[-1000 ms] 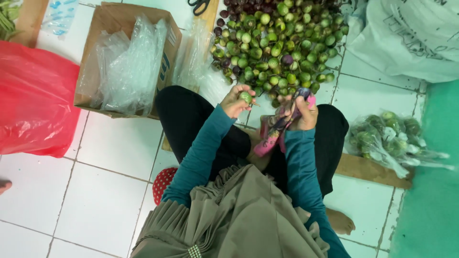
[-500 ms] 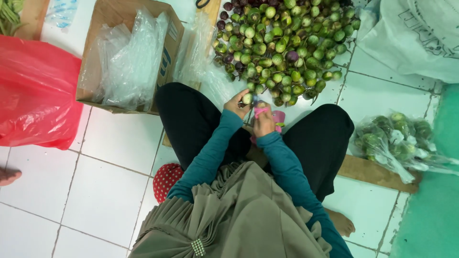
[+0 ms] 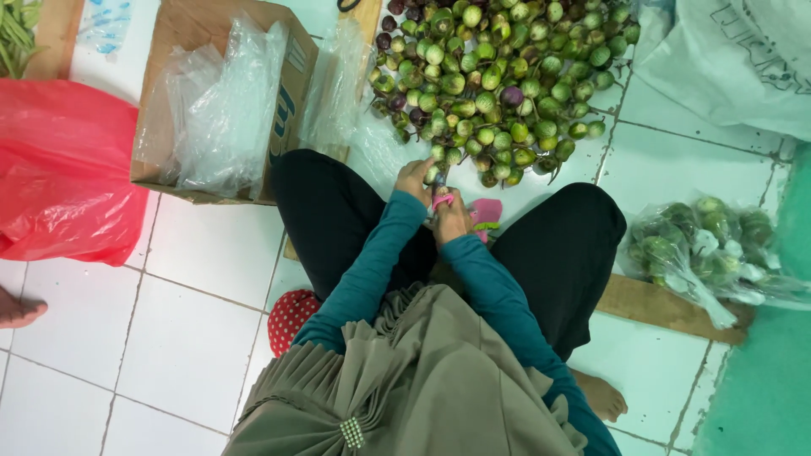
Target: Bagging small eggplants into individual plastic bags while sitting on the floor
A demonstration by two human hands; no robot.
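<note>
A brown cardboard box (image 3: 287, 93) of clear bags sits left of the green eggplant pile (image 3: 498, 76); left hand (image 3: 416, 179) pinches one small round eggplant (image 3: 434, 174), right hand (image 3: 452, 218) clenches pink-handled scissors (image 3: 443, 201) beside it

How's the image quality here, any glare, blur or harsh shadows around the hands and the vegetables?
Head view: soft, even light, no hard shadows on the white floor tiles; mild glare on the clear plastic bags; the pile of small green eggplants is sharp; the left hand and right hand look slightly soft.
</note>
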